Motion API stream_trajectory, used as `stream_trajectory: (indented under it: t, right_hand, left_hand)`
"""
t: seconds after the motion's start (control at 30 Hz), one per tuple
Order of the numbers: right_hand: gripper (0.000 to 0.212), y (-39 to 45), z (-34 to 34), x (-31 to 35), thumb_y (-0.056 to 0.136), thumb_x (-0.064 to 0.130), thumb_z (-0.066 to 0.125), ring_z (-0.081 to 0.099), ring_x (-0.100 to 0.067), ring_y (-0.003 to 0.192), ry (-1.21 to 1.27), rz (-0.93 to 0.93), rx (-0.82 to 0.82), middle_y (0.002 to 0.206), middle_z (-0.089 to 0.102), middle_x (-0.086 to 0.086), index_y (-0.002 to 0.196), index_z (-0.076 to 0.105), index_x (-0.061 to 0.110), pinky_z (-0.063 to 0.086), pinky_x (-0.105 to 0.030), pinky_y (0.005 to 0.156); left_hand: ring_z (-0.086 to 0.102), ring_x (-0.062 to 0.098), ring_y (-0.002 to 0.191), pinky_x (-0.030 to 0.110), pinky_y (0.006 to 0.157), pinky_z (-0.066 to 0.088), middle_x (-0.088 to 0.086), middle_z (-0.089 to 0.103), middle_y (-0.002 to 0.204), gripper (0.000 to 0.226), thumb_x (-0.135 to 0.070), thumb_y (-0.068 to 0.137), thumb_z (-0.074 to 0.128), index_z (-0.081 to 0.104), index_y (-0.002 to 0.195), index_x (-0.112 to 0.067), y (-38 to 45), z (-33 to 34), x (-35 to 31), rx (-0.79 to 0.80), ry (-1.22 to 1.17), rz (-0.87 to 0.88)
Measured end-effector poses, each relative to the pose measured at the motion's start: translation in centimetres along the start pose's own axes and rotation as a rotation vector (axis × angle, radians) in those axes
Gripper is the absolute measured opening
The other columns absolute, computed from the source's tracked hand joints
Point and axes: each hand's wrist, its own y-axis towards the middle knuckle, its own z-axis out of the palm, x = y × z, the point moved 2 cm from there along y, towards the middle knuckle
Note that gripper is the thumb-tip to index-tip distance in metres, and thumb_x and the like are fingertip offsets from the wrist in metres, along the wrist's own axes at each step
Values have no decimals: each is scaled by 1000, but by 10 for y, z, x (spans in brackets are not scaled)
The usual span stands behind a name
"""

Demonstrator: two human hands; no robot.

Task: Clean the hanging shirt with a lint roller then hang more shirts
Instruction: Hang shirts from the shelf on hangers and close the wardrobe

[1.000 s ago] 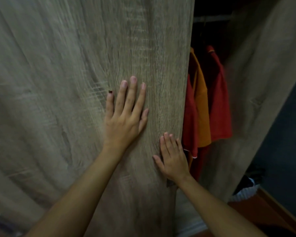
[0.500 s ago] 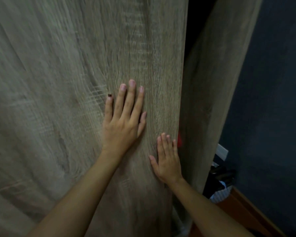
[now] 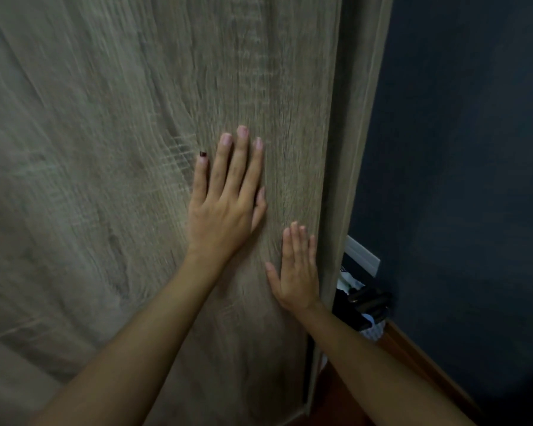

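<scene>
Shirts are out of sight; only the door [image 3: 120, 149] shows. Left hand [image 3: 225, 207] lies flat on the door with straight fingers, grasping nothing. Right hand [image 3: 297, 272] lies flat beside the door's right edge, below the left.

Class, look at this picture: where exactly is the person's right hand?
In the head view, the right hand lies flat on the wooden wardrobe door, near its right edge, below and right of the left hand.

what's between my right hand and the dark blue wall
In the head view, the door's right edge and the wardrobe's side panel lie between your right hand and the wall.
</scene>
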Motion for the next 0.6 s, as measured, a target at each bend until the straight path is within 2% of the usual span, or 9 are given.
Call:
stream_trajectory:
  t: [0.2, 0.4, 0.6]
  right_hand:
    - [73, 2, -1, -18, 100, 45, 30, -1, -21, 150, -12, 14, -49, 163, -9, -1, 153, -8, 14, 5, -47, 121]
    - [73, 3, 0, -33, 99, 45, 31, 0, -21, 150, -5, 13, -64, 163, -8, -1, 153, -8, 15, 5, -47, 121]
    - [73, 3, 2, -38, 99, 45, 32, 1, -21, 150, -5, -12, -69, 163, -8, -1, 154, -6, 15, 6, -46, 121]
  left_hand:
    - [21, 25, 142, 44, 115, 7, 9, 18, 155, 60, -40, 97, 36, 26, 150, -13, 8, 6, -18, -3, 2, 1]
    - [25, 25, 142, 43, 116, 8, 9, 32, 154, 60, -40, 97, 36, 27, 150, -14, 13, 11, -30, -13, 19, -6]
    - [23, 27, 141, 44, 115, 7, 11, 33, 153, 60, -41, 96, 37, 28, 149, -14, 12, 16, -40, 1, 38, -49]
